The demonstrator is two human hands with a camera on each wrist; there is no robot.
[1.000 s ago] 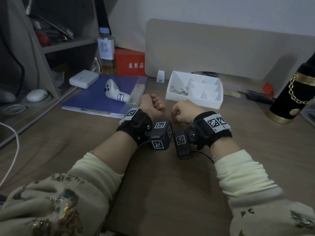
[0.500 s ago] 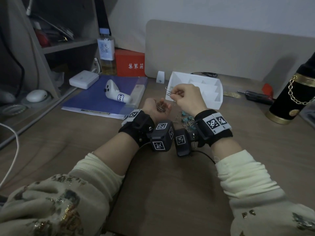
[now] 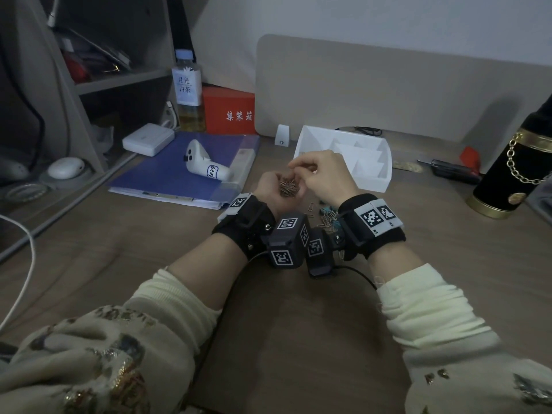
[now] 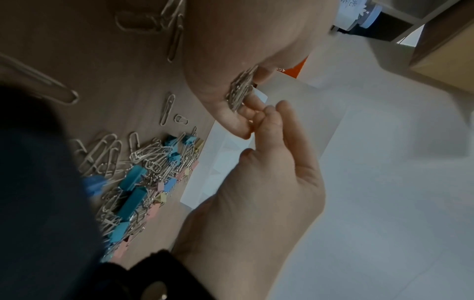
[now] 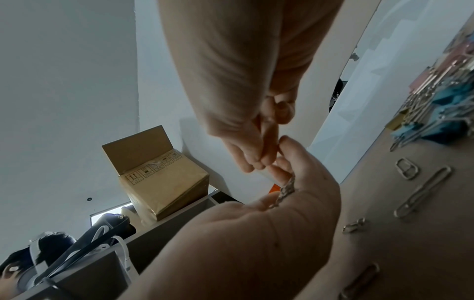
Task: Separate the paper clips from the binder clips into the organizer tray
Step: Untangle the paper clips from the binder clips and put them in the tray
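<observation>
My left hand [image 3: 277, 179] lies palm up and cupped, holding a heap of small metal paper clips [image 3: 288, 186] [image 4: 241, 87]. My right hand [image 3: 295, 168] hovers just over it, and its fingertips [image 5: 259, 160] meet the left hand's fingertips. I see no clip between them. Behind the hands stands the white organizer tray [image 3: 373, 182] with its dividers. A mixed pile of paper clips and blue, pink and yellow binder clips [image 4: 143, 182] [image 3: 328, 218] lies on the table by the right wrist. Loose paper clips [image 5: 420, 192] are scattered near it.
On the left, a white controller [image 3: 206, 162] lies on a blue folder [image 3: 179, 171]. A red box [image 3: 230, 110] and a bottle [image 3: 188, 94] stand behind it. At the right are a black tool [image 3: 454, 170] and a black cylinder with a gold chain [image 3: 519, 162]. A white cable [image 3: 27, 264] runs along the far left.
The left hand turned palm up with its clips. The right hand lifted a clip to the tray's left edge, then came back down to the left palm.
</observation>
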